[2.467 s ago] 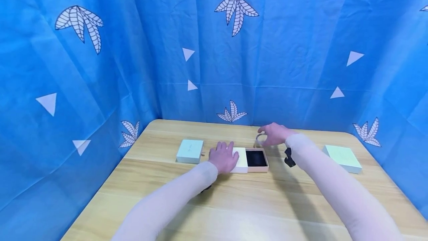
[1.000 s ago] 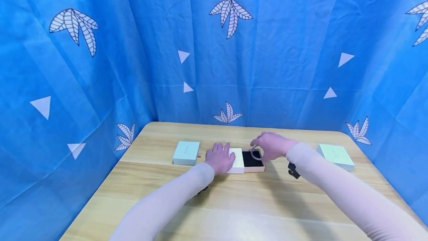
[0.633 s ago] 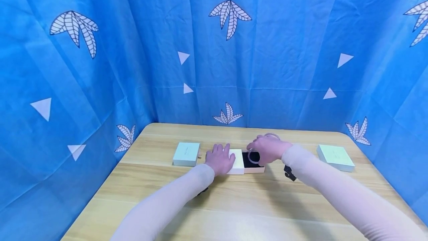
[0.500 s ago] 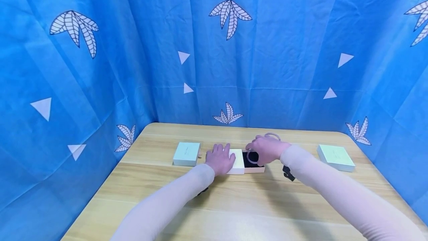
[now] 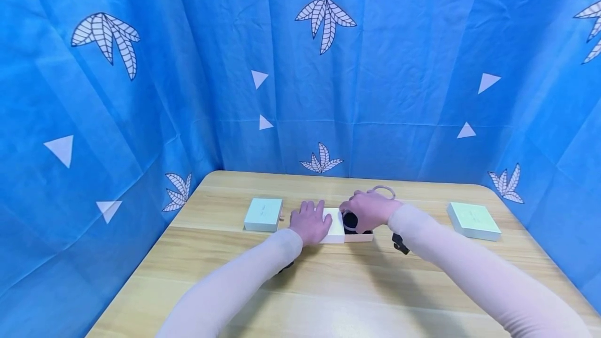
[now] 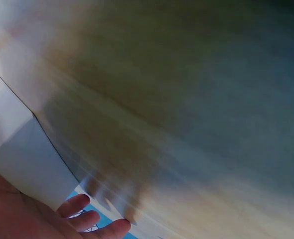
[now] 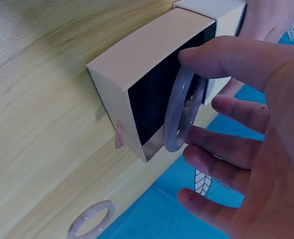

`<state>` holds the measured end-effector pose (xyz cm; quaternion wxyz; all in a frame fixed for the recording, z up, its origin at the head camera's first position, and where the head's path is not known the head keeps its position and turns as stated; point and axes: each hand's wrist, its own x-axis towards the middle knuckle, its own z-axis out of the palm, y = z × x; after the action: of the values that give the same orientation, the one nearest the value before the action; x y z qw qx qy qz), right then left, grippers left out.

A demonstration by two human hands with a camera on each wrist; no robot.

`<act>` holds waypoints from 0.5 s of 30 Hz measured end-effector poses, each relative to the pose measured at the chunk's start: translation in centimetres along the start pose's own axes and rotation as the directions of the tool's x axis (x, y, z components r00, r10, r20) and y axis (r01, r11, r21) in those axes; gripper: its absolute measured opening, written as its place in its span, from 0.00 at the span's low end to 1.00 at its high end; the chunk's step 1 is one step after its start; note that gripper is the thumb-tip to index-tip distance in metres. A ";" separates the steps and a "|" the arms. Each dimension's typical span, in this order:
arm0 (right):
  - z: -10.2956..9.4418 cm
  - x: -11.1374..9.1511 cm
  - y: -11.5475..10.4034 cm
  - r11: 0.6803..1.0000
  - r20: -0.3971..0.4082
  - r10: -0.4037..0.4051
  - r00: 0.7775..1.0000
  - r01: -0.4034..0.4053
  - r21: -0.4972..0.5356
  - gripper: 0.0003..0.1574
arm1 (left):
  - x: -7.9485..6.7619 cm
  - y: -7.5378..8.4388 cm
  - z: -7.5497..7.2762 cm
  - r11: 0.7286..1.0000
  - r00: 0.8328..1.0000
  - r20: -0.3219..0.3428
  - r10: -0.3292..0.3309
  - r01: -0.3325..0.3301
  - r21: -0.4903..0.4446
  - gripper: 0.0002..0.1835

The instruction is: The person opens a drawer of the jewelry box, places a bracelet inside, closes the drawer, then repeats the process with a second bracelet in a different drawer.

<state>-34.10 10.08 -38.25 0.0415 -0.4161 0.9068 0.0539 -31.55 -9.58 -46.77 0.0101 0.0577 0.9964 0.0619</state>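
My right hand (image 5: 371, 210) pinches a pale lilac bangle (image 7: 174, 112) between thumb and fingers. It holds the bangle tilted at the opening of a pink drawer box (image 7: 147, 47) with a black lining. The drawer sticks out rightward from its white sleeve (image 5: 336, 228). On that sleeve rests my left hand (image 5: 310, 223), thumb on top and fingers reaching toward the far edge. The left wrist view shows its fingers (image 6: 112, 229) extended beside the pale box side. A second bangle (image 5: 386, 188) lies on the table behind my right hand.
A closed light blue box (image 5: 264, 214) with a small ribbon tab stands left of my left hand. Farther right sits a pale green box (image 5: 474, 219). The wooden table (image 5: 328, 286) ends at a blue patterned curtain (image 5: 399, 67) behind and at the sides.
My right hand has carried the bangle from behind the drawer's right end leftward and down to its opening, uncovering the second bangle. My left hand has stayed on the sleeve.
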 end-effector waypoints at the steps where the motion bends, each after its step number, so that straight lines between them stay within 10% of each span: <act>1: 0.0 0.0 0.0 1.000 0.003 0.002 1.000 -0.002 0.002 0.36 | 0.0 0.0 0.0 1.000 1.000 0.001 0.001 -0.001 0.000 0.36; 15: 0.5 0.5 0.0 0.999 0.014 0.020 1.000 -0.021 0.027 0.36 | 0.1 0.0 0.0 1.000 1.000 0.009 0.003 -0.003 -0.001 0.37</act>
<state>-34.40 9.72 -38.78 0.0528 -0.4057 0.9114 0.0448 -31.63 -9.56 -46.79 0.0147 0.0593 0.9962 0.0624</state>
